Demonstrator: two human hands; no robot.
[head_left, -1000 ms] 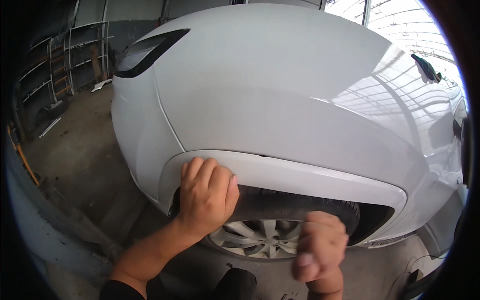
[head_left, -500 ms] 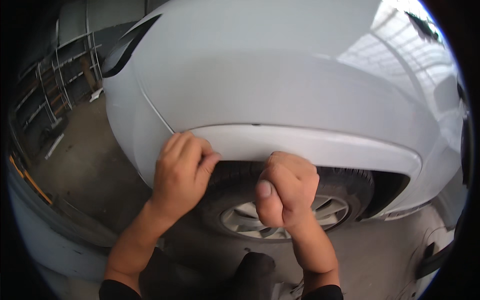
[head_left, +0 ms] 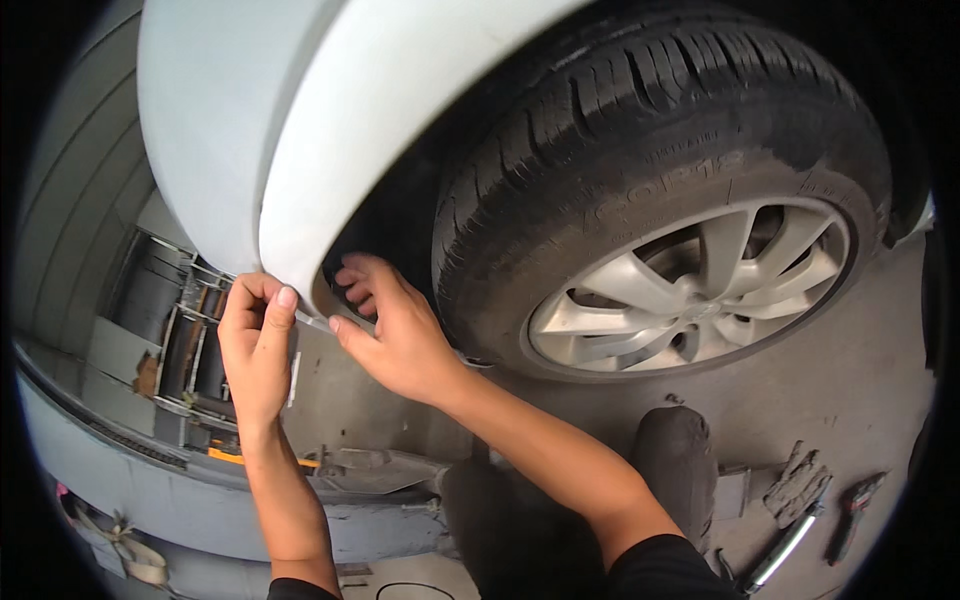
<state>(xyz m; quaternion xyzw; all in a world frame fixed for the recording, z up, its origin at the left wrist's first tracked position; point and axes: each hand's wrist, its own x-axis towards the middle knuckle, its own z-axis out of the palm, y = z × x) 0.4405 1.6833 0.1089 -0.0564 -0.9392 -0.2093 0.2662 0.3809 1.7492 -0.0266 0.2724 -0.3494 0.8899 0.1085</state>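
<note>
The white wheel arch trim (head_left: 300, 215) curves down along the front of the wheel opening on a white car. At its lower end my left hand (head_left: 255, 340) is closed, thumb and fingers pinching the trim's edge. Just to the right, my right hand (head_left: 395, 325) has its thumb by the trim's lower tip. The fingers of that hand are apart and slightly curled, reaching into the dark gap behind the trim. Whatever those fingertips touch in there is hard to see. Close on the right stands the black tyre (head_left: 500, 220) with its silver alloy rim (head_left: 700, 310).
On the floor at lower right lie a pair of dirty gloves (head_left: 797, 485), a silver-and-black tool (head_left: 785, 550) and a red-and-black hand tool (head_left: 855, 510). My knee (head_left: 675, 460) is below the wheel. A metal rack (head_left: 190, 340) and a blue-grey beam (head_left: 370, 525) stand at left.
The view has come closer and lower to the front end of the wheel arch. Both hands have gone from the arch's upper edge to its lower front tip. My right fist has opened.
</note>
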